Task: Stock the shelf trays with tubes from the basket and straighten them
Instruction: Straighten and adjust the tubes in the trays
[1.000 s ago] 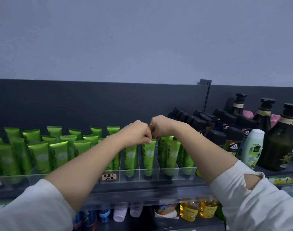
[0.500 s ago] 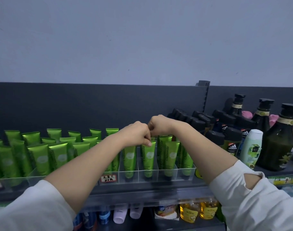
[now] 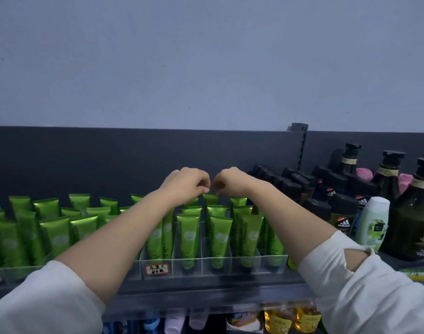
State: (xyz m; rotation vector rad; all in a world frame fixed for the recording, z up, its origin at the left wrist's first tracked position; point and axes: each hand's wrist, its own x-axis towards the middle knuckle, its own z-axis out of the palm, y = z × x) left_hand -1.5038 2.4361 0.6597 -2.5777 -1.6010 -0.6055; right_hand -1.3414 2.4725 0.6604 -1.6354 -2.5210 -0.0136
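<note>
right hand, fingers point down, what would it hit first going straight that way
Probably the flat top of the rearmost green tube, which sits just under the right hand. Depth is unclear from this head view, so the two may be touching now.

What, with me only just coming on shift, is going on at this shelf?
A person is reaching both arms over the clear tray of green tubes on the shelf. The left hand and right hand are close together, fingers curled, just above the tops of the back-row tubes. Whether either pinches a tube cannot be told. The tubes in this tray stand upright in their slots. No basket is in view.
</note>
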